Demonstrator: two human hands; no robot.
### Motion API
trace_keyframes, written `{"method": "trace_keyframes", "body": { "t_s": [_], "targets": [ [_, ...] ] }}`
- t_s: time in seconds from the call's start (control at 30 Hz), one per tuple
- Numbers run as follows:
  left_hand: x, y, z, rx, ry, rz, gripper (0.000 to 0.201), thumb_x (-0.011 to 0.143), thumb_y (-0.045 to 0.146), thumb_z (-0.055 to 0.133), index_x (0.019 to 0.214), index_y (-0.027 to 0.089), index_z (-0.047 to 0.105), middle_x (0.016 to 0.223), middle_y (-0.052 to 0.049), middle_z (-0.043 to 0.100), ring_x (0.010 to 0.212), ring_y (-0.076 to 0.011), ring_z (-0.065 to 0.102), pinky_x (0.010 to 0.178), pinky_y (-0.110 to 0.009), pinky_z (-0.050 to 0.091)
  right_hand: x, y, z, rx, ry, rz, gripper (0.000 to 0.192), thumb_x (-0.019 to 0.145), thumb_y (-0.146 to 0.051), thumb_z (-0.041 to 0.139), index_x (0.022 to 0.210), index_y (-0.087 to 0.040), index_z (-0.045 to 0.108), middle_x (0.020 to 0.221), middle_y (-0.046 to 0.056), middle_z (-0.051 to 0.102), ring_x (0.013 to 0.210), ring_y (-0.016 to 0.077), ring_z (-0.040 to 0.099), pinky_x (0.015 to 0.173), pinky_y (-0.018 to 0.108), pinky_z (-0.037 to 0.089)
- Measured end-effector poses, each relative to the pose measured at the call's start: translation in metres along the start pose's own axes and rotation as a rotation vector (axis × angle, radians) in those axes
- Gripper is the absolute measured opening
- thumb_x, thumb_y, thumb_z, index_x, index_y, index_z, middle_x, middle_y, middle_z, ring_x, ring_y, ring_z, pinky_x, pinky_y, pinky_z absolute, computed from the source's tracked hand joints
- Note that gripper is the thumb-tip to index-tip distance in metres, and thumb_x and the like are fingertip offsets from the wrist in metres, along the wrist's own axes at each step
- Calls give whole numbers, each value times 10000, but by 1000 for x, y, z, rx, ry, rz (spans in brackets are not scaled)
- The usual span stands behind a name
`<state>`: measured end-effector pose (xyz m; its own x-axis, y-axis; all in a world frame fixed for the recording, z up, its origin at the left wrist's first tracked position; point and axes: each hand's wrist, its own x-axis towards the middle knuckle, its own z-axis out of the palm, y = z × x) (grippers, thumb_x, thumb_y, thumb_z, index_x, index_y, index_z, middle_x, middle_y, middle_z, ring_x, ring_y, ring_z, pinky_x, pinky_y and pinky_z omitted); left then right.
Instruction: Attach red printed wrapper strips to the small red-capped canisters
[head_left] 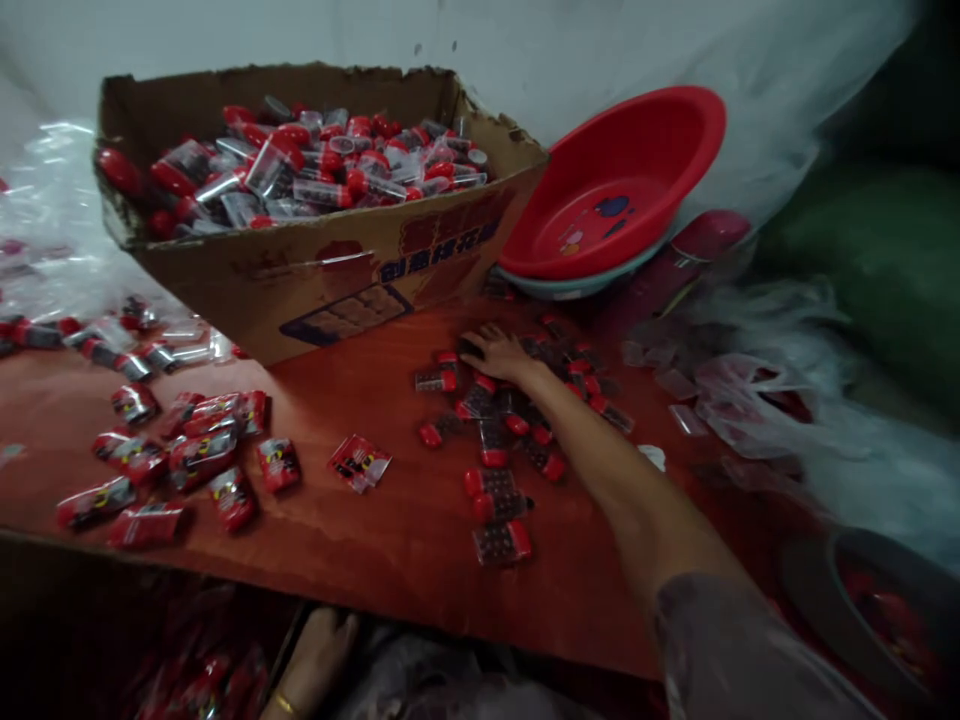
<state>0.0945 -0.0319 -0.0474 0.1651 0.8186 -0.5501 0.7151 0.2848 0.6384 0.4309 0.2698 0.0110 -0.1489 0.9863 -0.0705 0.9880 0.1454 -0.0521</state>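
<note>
My right hand (495, 352) reaches across the red table top, fingers spread, at the far edge of a loose group of small clear tubes with red caps (493, 440). Dark contents show inside these tubes. Something dark lies under the fingertips, too blurred to name. Down at the table's front edge is my left hand (322, 645), with a yellow band on the wrist. Its fingers are mostly hidden in shadow, so its grip does not show. On the table to the left lies a pile of red printed sleeved tubes (202, 455). One flat red printed sleeve (360, 462) lies apart from them.
A cardboard box (337, 290) full of red-capped clear tubes (300, 165) stands at the back. Right of it a red basin (622, 190) leans beside a pink bottle (697, 245). Plastic bags (757, 400) crowd the right side. Red packets (210, 680) lie below the table's front edge.
</note>
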Motion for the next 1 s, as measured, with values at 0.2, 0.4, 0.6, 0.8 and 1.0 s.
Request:
{"method": "trace_keyframes", "body": {
  "t_s": [0.2, 0.4, 0.6, 0.8, 1.0],
  "targets": [
    [-19, 13, -41, -51, -187, 195, 362, 832, 444, 465, 1053, 238, 666, 1088, -39, 679, 984, -227, 614, 861, -300, 468, -46, -60, -6, 11, 127, -209, 563, 909, -547, 282, 1345, -220, 425, 1437, 132, 361, 1354, 328, 233, 1049, 562, 210],
    [-22, 64, -81, -32, 114, 389, 362, 876, 429, 400, 946, 198, 670, 924, -33, 707, 839, -189, 642, 764, -270, 495, -81, -110, 13, 12, 41, -313, 623, 862, -561, 403, 1364, -192, 402, 1428, 141, 383, 1331, 323, 288, 1070, 563, 166],
    [60, 89, -68, 361, 673, 481, 359, 885, 369, 410, 1120, 184, 608, 1300, -116, 550, 1266, -289, 424, 1038, -472, 322, -165, -120, 15, 30, 149, -319, 585, 892, -526, 344, 1345, -167, 435, 1423, 165, 381, 1368, 324, 209, 1078, 583, 138],
    [97, 76, -60, 544, 587, 433, 393, 900, 342, 384, 1227, 206, 554, 1384, -113, 464, 1316, -334, 339, 1028, -552, 284, -221, -102, 50, 1, 129, -303, 486, 896, -439, 385, 1319, -220, 480, 1400, 123, 436, 1358, 311, 250, 1081, 599, 137],
    [99, 65, -64, 538, 567, 430, 365, 885, 307, 413, 1208, 284, 581, 1385, -55, 472, 1328, -333, 316, 1031, -569, 271, -202, -74, 50, -11, 262, -183, 468, 885, -398, 412, 1260, -145, 532, 1403, 167, 417, 1363, 313, 245, 1092, 581, 137]
  ]
}}
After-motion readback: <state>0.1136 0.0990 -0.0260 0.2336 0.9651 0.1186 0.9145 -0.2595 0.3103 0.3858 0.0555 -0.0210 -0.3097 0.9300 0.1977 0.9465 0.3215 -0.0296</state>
